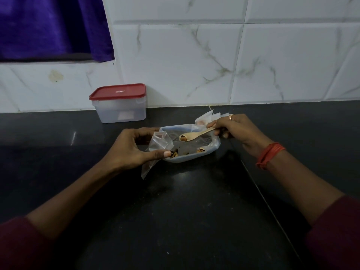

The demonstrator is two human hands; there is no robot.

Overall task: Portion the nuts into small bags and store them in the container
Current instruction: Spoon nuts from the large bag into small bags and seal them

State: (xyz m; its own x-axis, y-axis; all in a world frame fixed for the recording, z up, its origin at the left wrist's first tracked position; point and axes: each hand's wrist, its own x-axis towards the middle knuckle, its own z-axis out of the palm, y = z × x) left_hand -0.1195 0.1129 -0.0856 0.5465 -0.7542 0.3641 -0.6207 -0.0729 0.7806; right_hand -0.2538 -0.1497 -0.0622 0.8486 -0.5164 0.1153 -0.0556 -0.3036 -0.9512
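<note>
1. On the black countertop (175,201), near its back edge, sits a shallow translucent tray (194,159) with only a few nuts (200,150) left in it: small brown and tan pieces scattered along its near side.
2. One more nut (183,138) lies in the bowl of a pale wooden spoon (196,133) held over the tray.
3. The right hand (237,129) pinches the spoon's handle, fingers curled round it; it wears a ring (230,116) and an orange thread bracelet (269,154).
4. The left hand (128,149) grips a small bag (159,141) of clear, crinkled plastic at the tray's left end, thumb and fingers curled about its mouth.
5. More clear bags (204,118) lie just behind the tray.
6. Well to the left, against the marbled white tile wall (185,65), stands the frosted container (120,112), its red lid (117,91) on.
7. A purple curtain (52,26) hangs at the upper left.
</note>
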